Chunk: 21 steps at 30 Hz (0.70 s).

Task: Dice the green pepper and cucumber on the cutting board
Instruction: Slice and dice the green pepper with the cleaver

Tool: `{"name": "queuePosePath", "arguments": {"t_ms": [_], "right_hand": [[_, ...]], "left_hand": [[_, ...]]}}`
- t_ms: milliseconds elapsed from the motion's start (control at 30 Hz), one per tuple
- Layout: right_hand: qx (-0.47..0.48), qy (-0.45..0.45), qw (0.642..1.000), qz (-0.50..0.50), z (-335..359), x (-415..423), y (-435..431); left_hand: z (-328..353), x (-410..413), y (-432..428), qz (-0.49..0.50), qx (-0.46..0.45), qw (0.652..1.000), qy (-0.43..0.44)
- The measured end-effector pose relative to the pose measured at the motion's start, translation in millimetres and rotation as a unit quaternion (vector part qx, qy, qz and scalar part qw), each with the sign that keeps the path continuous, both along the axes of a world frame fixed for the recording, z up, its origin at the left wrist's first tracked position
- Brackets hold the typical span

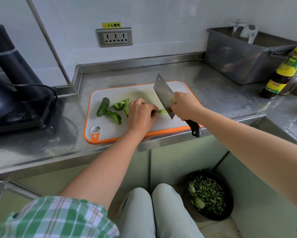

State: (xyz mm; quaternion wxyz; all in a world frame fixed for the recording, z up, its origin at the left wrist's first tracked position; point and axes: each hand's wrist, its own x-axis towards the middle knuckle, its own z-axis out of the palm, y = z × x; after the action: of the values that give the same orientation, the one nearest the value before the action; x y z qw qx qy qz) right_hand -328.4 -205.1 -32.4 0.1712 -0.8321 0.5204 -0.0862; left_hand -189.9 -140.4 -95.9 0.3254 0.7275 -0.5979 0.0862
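Beyond a green-checked sleeve (58, 219), the left hand (140, 115) pinched a pepper strip (162, 111) on the orange-rimmed cutting board (109, 131) on the steel bench (41, 143), while the right hand (185, 107) gripped a cleaver (163, 95) with its blade against that strip, the cucumber (103, 107) and other pepper pieces (116, 115) lying just left.

Right hand (183, 107): grips cleaver (163, 95) where handle meets blade, its edge down on the pepper strip (162, 111).
Left hand (140, 114): curled fingers pin that strip, just left of the blade.
Further left of the grip: pepper pieces (118, 105), then cucumber (103, 107), on board (120, 92).
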Motion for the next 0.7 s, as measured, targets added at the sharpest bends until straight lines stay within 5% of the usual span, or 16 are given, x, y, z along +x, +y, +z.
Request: {"name": "queuePosePath", "arguments": {"t_ms": [400, 700], "right_hand": [[0.009, 0.065, 0.998, 0.017, -3.9, 12.9, 11.2], [0.019, 0.003, 1.000, 0.003, 9.5, 2.3, 5.7]], "left_hand": [[-7.0, 3.9, -1.2, 0.008, 0.007, 0.998, -0.062], [-11.0, 6.5, -2.9, -0.004, 0.001, 0.999, -0.039]]}}
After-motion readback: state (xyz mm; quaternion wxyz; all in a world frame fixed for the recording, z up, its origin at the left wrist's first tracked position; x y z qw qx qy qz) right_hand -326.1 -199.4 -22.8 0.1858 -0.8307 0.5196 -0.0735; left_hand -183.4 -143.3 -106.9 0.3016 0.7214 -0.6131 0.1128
